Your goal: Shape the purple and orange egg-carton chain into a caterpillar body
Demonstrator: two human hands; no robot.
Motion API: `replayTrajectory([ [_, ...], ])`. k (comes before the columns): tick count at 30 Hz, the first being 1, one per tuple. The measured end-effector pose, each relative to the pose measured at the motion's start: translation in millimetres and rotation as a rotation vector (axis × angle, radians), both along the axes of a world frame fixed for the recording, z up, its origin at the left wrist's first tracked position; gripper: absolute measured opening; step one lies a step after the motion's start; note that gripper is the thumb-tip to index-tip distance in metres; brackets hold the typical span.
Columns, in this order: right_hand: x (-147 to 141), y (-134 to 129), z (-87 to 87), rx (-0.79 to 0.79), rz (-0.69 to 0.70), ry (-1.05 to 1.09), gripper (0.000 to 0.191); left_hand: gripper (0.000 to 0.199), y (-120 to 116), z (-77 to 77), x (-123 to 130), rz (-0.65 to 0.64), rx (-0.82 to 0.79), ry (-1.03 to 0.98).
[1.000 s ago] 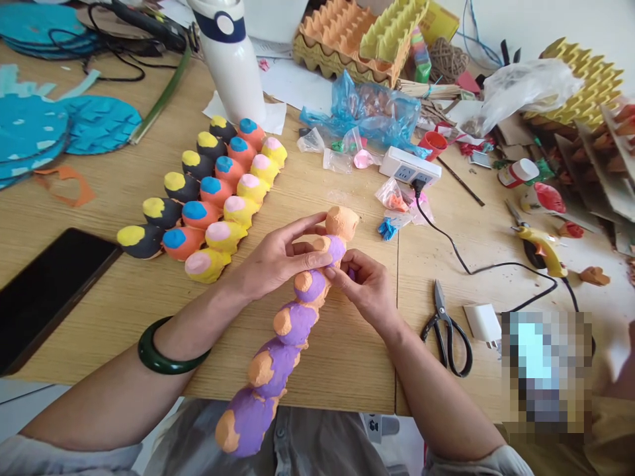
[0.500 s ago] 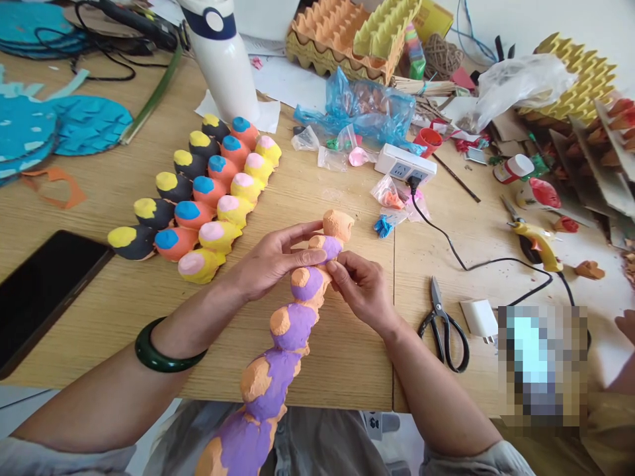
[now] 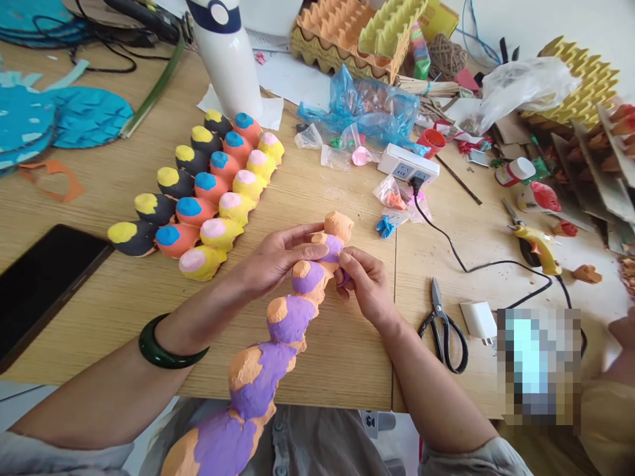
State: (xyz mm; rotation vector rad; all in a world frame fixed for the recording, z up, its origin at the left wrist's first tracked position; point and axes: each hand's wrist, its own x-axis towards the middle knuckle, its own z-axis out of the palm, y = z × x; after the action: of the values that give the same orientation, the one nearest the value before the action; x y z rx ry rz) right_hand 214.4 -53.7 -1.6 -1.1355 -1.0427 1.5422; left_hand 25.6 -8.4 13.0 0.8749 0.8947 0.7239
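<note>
Long chain of egg-carton cups point(image 3: 292, 317), painted purple and orange: top end between both hands, rest slanting down past the bench edge toward the lap. Left hand point(image 3: 280, 254): fingers point(image 3: 302, 239) slightly spread and curled over the chain, thumb along its near side, just below the topmost orange cup. Dark green bangle point(image 3: 171, 350) on that wrist. Right hand point(image 3: 364, 287): fingers point(image 3: 350, 261) pressed together, pinching the purple cup just under that orange cup.

Surface below: light wood bench point(image 3: 342, 357). Just left of the left fingers: three slanted rows of painted egg-carton cups point(image 3: 196, 188), in black and yellow, orange and blue, yellow and pink. Farther left: black smartphone point(image 3: 44, 291), lying flat. Ahead of the fingers: white power strip point(image 3: 407, 164), crumpled blue plastic bag point(image 3: 364, 112), white-and-navy bottle point(image 3: 225, 59). Right of the right fingers: black-handled scissors point(image 3: 441, 330), white charger point(image 3: 479, 320), yellow hot-glue gun point(image 3: 536, 241), with black cable point(image 3: 489, 264) running across the bench.
</note>
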Motion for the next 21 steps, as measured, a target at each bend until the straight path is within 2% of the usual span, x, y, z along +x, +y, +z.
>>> replayTrajectory([
  [3,0.3,0.4,0.6,-0.026,0.012,0.059,0.047,0.048,0.3,3.3,0.0,0.017,0.008,0.004],
  [7,2.1,0.0,-1.2,-0.045,0.032,0.126,0.042,0.049,0.9,6.6,-2.2,-0.028,-0.039,-0.010],
  [13,2.5,-1.1,-1.9,-0.014,0.030,0.098,0.052,0.053,0.4,9.6,-5.0,-0.073,-0.056,-0.041],
  [17,1.8,-0.8,-0.8,0.003,0.035,0.100,0.050,0.061,-0.8,10.0,-4.4,-0.069,-0.085,-0.019],
  [21,0.5,0.3,1.0,0.010,0.023,0.099,0.049,0.053,-1.1,7.9,-2.2,-0.044,-0.045,-0.007],
])
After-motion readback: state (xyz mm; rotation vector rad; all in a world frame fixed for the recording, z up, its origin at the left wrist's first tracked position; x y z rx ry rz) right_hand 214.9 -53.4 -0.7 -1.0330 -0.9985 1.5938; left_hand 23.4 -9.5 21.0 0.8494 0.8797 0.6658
